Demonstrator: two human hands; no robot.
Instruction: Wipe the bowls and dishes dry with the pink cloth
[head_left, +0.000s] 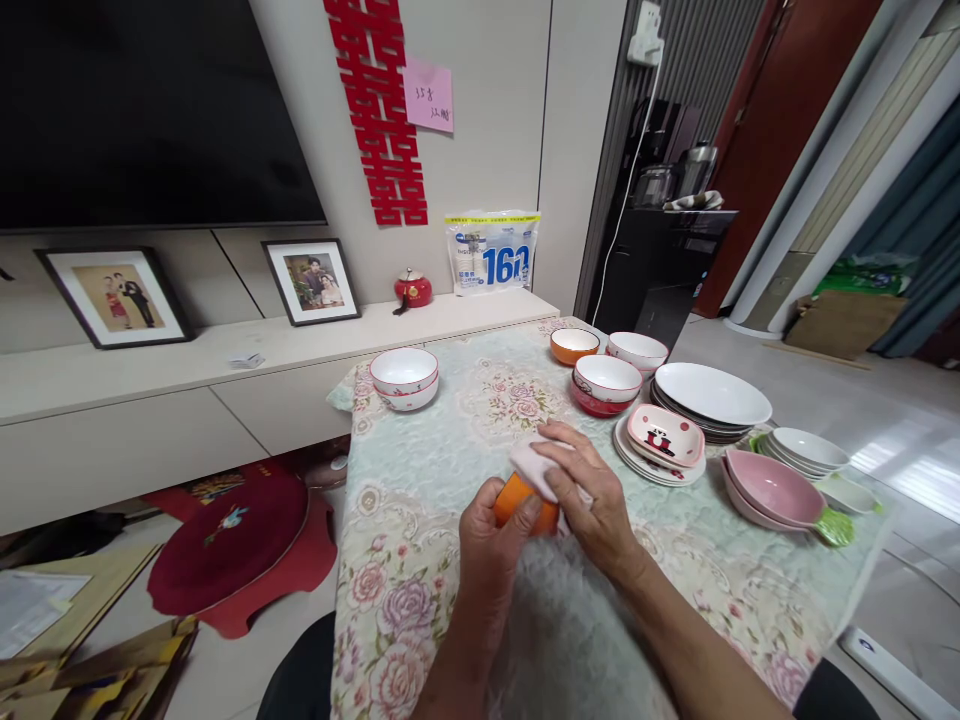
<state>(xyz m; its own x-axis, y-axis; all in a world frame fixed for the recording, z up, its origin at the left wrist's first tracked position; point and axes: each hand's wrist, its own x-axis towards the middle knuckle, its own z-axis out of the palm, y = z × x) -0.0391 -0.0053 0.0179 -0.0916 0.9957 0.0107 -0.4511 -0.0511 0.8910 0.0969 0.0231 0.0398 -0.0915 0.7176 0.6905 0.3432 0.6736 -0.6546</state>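
Observation:
My left hand [491,535] grips a small orange bowl [516,499] over the near middle of the table. My right hand [589,495] presses a pale pink cloth [534,463] onto the bowl's top, covering most of it. A fluffy white cloth [570,610] lies under both forearms. The bowl's inside is hidden by the cloth and my fingers.
On the floral tablecloth [420,480]: stacked white bowls [404,377] far left, an orange bowl [574,345], red-and-white bowls [606,384], a small CAT dish on plates [664,437], stacked white plates [712,397], pink dishes [776,490]. A red stool [232,540] stands left of the table.

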